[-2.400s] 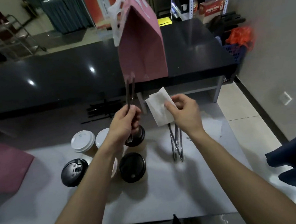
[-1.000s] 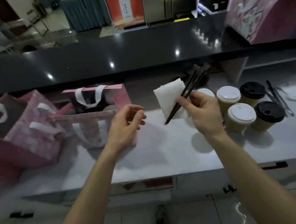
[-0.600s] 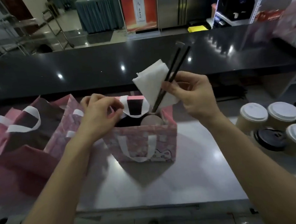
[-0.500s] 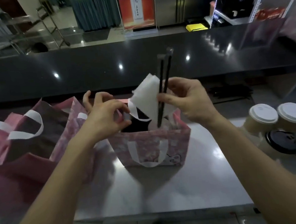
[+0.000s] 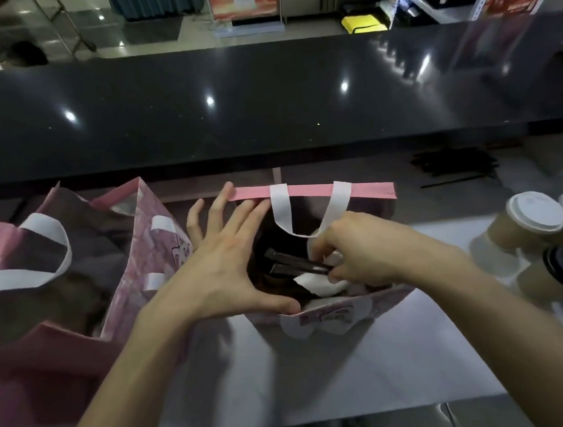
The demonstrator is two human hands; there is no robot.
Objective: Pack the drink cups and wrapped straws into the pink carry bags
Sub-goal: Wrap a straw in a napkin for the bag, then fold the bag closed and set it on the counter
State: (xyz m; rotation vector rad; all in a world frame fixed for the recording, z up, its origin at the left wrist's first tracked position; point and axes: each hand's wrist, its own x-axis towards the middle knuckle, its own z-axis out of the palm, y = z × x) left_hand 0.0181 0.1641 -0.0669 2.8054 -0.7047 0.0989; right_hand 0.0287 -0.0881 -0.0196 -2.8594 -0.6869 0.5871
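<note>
Worktop (image 5: 323, 374): pale and glossy, below a long black counter (image 5: 262, 105) that reflects ceiling lights.
Pink carry bag (image 5: 312, 194): stands open mid-worktop; its dark inside is hard to read.
Left hand (image 5: 223, 270): released, fingers spread straight against the bag's left edge, thumb on the near rim.
Right hand (image 5: 359, 254): inside the bag's mouth, pinching the wrapped straws (image 5: 295, 263) together with a white napkin (image 5: 318, 283).
Hidden: the right fingertips and the straws' far ends sit behind the hand.
Other bags (image 5: 55, 269): pink, open, crowded at left, cut off by the frame.
Drink cups (image 5: 535, 220): at right, white and black lids, partly cut off.
Loose straws (image 5: 451, 166): a dark blurred heap behind the cups.
</note>
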